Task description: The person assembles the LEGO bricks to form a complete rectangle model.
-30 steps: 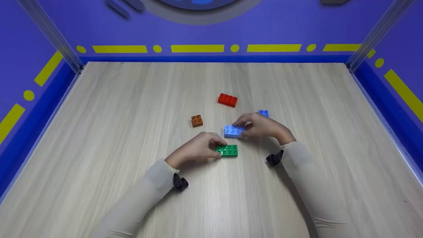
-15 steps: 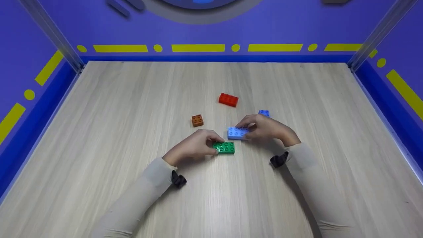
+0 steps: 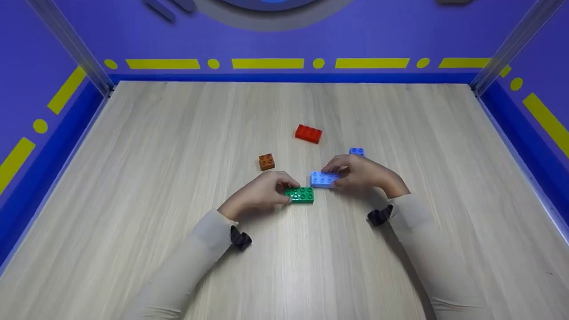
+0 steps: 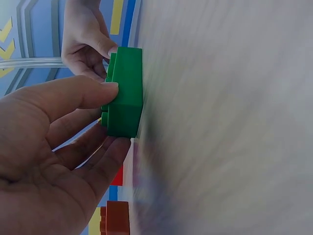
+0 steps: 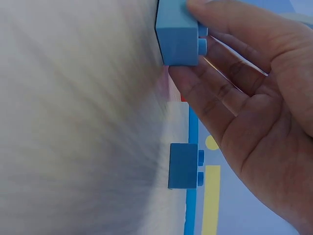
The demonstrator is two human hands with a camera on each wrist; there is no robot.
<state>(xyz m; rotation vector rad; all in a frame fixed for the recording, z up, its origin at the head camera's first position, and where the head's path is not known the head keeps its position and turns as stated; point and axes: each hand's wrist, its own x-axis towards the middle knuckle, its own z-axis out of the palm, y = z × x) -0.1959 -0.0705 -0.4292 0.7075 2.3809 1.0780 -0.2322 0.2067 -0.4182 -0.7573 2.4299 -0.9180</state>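
My left hand [image 3: 262,191] pinches the left end of a green toy building brick [image 3: 303,195] between thumb and fingers; the left wrist view shows the thumb on the near side of this green brick [image 4: 128,88]. Slightly farther back and to the right, my right hand [image 3: 362,172] pinches the right end of a light blue brick [image 3: 321,178], its studs facing up. The right wrist view shows the thumb and fingers on opposite sides of that blue brick [image 5: 178,44]. The two held bricks lie close together without overlapping, stud sides up.
A small orange-brown brick [image 3: 266,162] lies behind my left hand. Farther back is a red brick [image 3: 308,134]. Another blue brick [image 3: 356,151], partly hidden, sits just beyond my right hand. Blue panels [image 3: 284,44] border the wooden table [image 3: 178,133].
The green brick has shifted slightly away from me and to the left with my left hand. My right hand has moved the blue brick a little to the right and nearer.
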